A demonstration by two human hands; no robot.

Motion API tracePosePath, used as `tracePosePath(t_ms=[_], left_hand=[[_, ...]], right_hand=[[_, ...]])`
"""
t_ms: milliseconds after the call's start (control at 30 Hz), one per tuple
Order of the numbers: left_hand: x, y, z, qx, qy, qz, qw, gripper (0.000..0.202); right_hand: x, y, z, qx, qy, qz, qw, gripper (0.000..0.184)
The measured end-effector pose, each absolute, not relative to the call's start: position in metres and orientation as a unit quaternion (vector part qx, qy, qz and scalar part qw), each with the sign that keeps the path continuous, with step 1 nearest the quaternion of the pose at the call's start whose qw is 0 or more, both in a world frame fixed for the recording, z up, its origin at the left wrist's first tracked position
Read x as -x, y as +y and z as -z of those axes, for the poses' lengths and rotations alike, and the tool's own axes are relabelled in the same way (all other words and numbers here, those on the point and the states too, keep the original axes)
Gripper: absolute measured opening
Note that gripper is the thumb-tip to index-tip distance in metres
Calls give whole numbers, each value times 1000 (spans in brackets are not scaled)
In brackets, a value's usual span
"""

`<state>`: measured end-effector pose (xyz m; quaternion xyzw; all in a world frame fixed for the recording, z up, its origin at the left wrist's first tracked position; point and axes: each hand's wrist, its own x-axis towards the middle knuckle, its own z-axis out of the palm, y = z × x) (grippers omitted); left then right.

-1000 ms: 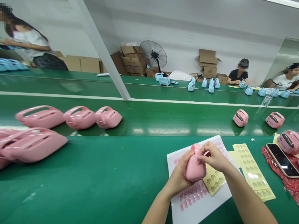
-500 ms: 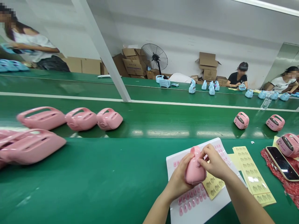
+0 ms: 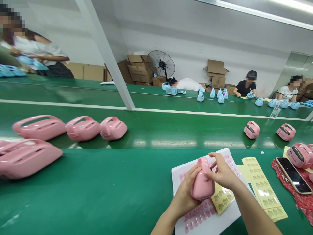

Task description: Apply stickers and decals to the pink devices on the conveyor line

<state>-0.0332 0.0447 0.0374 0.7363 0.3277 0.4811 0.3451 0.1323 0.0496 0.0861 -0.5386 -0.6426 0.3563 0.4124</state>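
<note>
A pink plastic housing with a carry handle (image 3: 202,187) is held tilted above a white sheet (image 3: 182,225) of small pink oval stickers. My left hand (image 3: 187,192) wraps around its left side. On the other side, my right hand (image 3: 221,171) rests its thumb against a small round knob on the housing, with the index finger lifted apart from it. No separate piece shows between those fingers. A yellow label sheet (image 3: 222,199) with printed marks lies on the white sheet, partly behind the housing.
More yellow label sheets (image 3: 262,186) and a phone (image 3: 293,175) on red wrap (image 3: 302,207) lie at right. Pink housings (image 3: 113,128) line the left; finished-looking pink units (image 3: 251,130) stand at right. Beyond a white divider, people (image 3: 246,86) sit by blue units (image 3: 200,96).
My right index finger has lifted and spread away from the thumb at the knob. The housing stays in my left hand. The view has shifted slightly.
</note>
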Motion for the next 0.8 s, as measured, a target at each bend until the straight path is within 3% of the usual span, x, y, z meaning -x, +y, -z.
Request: tracePosePath(t_ms=[100, 267, 400, 500, 633, 800], left_hand=[[35, 37, -42, -718, 303, -495, 386, 80], [26, 28, -33, -611, 305, -514, 519, 100], [9, 35, -13, -571, 411, -510, 495, 69], [2, 40, -2, -684, 438, -418, 407, 51], [1, 43, -4, -798, 409, -283, 341, 56], [0, 44, -13, -814, 414, -243, 327, 62]], right_hand=[[-137, 61, -77, 517, -621, -408, 426, 40], [-148, 80, -70, 482, -574, -548, 371, 27], [-166, 114, -80, 626, -526, -329, 472, 21], [-182, 152, -85, 675, -503, -239, 484, 13], [-202, 199, -79, 732, -462, -168, 472, 6], [-229, 224, -70, 767, -434, -141, 451, 19]])
